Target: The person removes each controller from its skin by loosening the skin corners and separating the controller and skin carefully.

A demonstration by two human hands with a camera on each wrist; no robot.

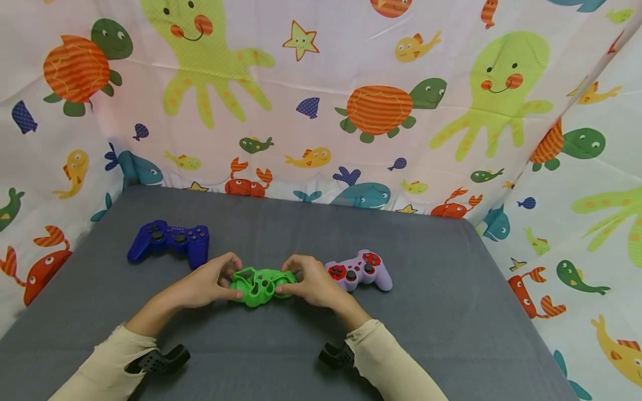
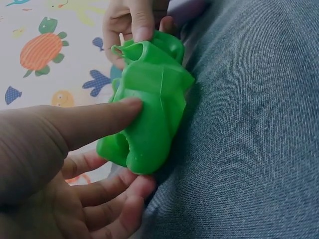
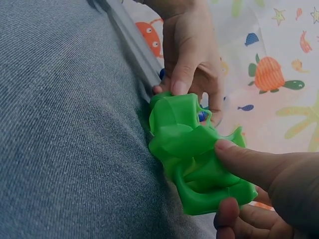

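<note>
A limp green silicone controller cover (image 1: 259, 285), with cut-out holes, is held between both hands just above the grey table. My left hand (image 1: 207, 282) pinches its left end, the thumb lying across the green rubber in the left wrist view. At the other end my right hand (image 1: 316, 282) grips it between thumb and fingers. The cover (image 3: 192, 149) looks folded and buckled in the right wrist view, with no controller visible inside. A blue game controller (image 1: 170, 240) lies beyond my left hand. Beside my right hand lies a lilac controller (image 1: 361, 270) with red button areas.
The grey cloth-covered table (image 1: 426, 323) extends around the hands. Behind and along both sides hangs a white curtain (image 1: 321, 72) printed with sea animals. Black straps (image 1: 159, 361) sit on both wrists over cream sleeves (image 1: 401, 362).
</note>
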